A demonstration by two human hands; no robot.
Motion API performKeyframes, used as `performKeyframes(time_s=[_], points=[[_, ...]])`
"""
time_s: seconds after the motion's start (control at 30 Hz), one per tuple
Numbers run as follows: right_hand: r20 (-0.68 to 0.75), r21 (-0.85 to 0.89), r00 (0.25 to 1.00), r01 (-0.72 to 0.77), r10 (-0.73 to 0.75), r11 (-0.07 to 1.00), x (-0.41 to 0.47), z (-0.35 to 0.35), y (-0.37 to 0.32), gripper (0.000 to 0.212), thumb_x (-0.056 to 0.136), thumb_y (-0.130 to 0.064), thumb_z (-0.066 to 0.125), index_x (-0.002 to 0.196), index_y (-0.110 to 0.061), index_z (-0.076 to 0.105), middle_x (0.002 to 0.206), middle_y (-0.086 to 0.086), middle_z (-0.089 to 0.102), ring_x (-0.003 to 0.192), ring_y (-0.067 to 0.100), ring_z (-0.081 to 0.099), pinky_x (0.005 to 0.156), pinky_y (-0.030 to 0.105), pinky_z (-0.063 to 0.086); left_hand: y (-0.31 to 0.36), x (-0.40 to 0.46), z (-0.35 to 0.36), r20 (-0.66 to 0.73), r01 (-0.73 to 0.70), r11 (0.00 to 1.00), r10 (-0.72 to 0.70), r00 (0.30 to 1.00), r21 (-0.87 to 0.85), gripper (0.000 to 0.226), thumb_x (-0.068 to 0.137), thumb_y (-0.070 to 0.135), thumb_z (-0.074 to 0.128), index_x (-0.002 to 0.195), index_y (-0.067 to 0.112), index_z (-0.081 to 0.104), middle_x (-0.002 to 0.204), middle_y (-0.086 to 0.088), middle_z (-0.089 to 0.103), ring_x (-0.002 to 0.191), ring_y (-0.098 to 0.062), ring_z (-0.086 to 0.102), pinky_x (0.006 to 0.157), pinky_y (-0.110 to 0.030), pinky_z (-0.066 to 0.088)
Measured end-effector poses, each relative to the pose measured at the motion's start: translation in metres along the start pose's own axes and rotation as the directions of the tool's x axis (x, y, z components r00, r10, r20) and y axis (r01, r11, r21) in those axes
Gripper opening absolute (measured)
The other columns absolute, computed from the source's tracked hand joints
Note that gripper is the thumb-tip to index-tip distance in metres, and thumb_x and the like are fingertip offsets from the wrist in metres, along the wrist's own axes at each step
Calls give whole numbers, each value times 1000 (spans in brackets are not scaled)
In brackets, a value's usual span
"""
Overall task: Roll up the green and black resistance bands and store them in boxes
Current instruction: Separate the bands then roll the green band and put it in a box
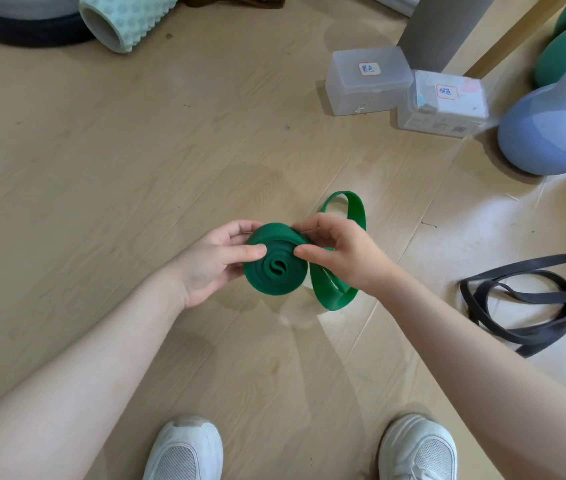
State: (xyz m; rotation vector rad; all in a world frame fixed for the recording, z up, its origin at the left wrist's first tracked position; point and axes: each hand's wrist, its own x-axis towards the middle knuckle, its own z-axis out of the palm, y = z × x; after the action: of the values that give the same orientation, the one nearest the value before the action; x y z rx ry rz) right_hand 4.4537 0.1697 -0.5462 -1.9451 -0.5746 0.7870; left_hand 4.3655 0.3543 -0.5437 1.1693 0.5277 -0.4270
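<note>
Green band [276,268]: we hold it above the floor [101,168], most of it wound into a flat coil with an S-shaped core; a loose tail loops out behind and below our right hand.
Left hand [212,261]: clamped on the coil's left side, thumb across the face, fingers behind.
Right hand [340,254]: pinching the coil's right edge, thumb tip on the face, the tail passing under the palm.
Risk, spring-back: the rubber looks stiff; if either thumb eases, we judge the turns will loosen and the coil will unwind.
Risk, telescoping: uneven feed of the tail could push the centre out sideways, so the roll comes out cone-shaped and may not fit a box.
Risk, tail twist: the free loop looks turned on itself; wound in that way it would make a lump.
Black band [530,306]: lies in a loose tangle on the floor to our right, well apart from the hands, not yet rolled.
Boxes: two translucent ones with lids on, far right, just beside each other.
Left box [366,83]: lid label reads "黑色" (black).
Right box [442,105]: lid label seems to read "绿色" (green), blurred; a barcode on its side, unreadable.
Risk, mix-up: each band has its own labelled box.
Brands: none that we can read.
</note>
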Motion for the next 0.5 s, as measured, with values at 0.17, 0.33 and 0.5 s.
performKeyframes(time_s=[0.17, 0.33, 0.5], points=[[140, -174, 990, 38, -13, 984, -1, 1, 3, 30, 82, -15, 69, 111, -13, 62, 102, -6, 65, 99, 10, 61, 94, 32, 48, 9, 3, 10, 24, -26, 815, 15, 1000, 579, 28, 76, 15, 73, 101, 18, 64, 97, 0, 70, 91, -15, 67, 84, -26, 52], [90, 131, 994, -79, 68, 988, -6, 0, 8, 26, 84, -14, 66, 103, -23, 51, 105, 4, 66, 94, 10, 64, 85, 25, 51, -3, 3, 17, -72, -72, 900, 114, 991, 431, 19, 79, 14, 70, 96, 21, 65, 91, 0, 71, 83, -10, 67, 71, -13, 52], [131, 44, 988, -89, 83, 995, -2, -7, 10, 26, 83, -19, 68, 99, -28, 51, 109, -2, 60, 108, 17, 57, 99, 41, 44, -6, 4, 19, -134, -139, 929, 195, 972, 343, 22, 82, 8, 65, 95, 25, 62, 98, 2, 67, 88, -12, 66, 75, -16, 53]])
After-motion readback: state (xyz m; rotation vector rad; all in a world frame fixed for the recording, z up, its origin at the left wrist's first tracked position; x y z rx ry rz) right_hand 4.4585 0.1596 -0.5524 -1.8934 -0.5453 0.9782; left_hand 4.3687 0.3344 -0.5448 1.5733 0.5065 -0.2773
